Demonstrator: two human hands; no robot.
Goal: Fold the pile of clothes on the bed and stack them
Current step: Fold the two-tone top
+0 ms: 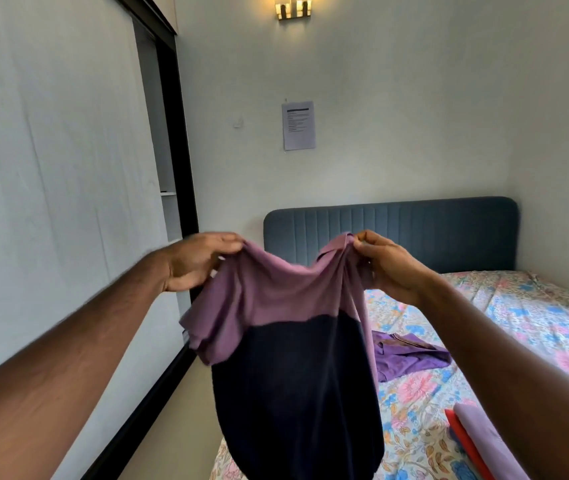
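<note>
Left hand [194, 263] and right hand [385, 266] each pinch a shoulder of the mauve-and-navy cotton shirt [286, 344], hanging above the floral-sheeted bed [535, 313]. Best practice: level both shoulders, lower flat before folding.

We find open floral bed [535, 317] beyond the crumpled purple garment [411, 355]; a folded stack [483, 445] crowds the near right edge.
</note>
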